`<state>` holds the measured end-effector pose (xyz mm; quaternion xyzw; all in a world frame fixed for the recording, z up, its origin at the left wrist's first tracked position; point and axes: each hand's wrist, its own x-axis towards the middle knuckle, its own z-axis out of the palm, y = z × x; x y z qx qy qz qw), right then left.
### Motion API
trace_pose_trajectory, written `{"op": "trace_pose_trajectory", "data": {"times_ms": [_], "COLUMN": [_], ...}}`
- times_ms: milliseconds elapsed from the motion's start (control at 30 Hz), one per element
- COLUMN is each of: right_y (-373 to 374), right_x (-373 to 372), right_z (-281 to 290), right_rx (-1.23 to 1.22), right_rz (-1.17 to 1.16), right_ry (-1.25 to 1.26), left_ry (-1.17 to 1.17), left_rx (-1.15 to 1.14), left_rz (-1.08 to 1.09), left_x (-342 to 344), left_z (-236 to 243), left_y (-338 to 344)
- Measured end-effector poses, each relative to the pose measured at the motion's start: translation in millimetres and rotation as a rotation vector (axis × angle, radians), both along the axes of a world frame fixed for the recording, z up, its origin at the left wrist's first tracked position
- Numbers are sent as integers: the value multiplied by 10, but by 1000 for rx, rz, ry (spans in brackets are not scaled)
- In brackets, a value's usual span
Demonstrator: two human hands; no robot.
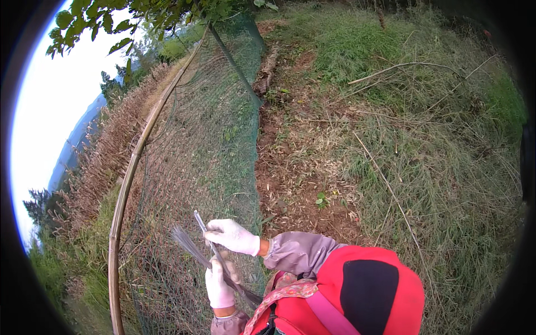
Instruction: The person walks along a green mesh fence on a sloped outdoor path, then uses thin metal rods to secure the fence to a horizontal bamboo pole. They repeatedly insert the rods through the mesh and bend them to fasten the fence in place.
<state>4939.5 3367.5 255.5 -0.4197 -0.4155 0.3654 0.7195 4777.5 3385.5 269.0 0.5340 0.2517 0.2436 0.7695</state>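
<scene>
My left hand (220, 287), in a white glove, grips a bundle of thin grey strands (191, 247) that fray out toward the upper left and trail down to the right. My right hand (231, 234), also white-gloved, is closed on a slim silvery rod-like item (199, 219) angled across the bundle; its lower part is partly hidden. Both hands are over the green mesh netting (184, 167). My lilac sleeve covers (293, 251) the right forearm, above a red jacket (407, 285).
A bent bamboo pole (129, 184) runs along the netting's left side, with a green post (231, 61) higher up. Right of the net lie a dirt strip (301, 167), a log (268, 70), long grass and dry stems (385, 184). Dry brush, trees and distant hills show at left.
</scene>
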Motion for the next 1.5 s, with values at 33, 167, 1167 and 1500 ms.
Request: {"op": "trace_pose_trajectory", "data": {"times_ms": [33, 167, 1167, 1500], "right_y": [5, 37, -156, -341], "right_x": [-4, -16, -407, -392], "right_z": [-22, -94, -67, 184], "right_rx": [-8, -15, -80, -153], "right_rz": [-2, 22, 508, 86], "right_ry": [44, 89, -226, -599], "left_ry": [-6, 117, -226, -248], "left_rx": [-59, 58, 355, 562], "left_rz": [19, 84, 250, 218], "left_x": [-18, -71, 187, 73], "left_z": [-11, -58, 555, 630], "left_y": [10, 83, 404, 498]}}
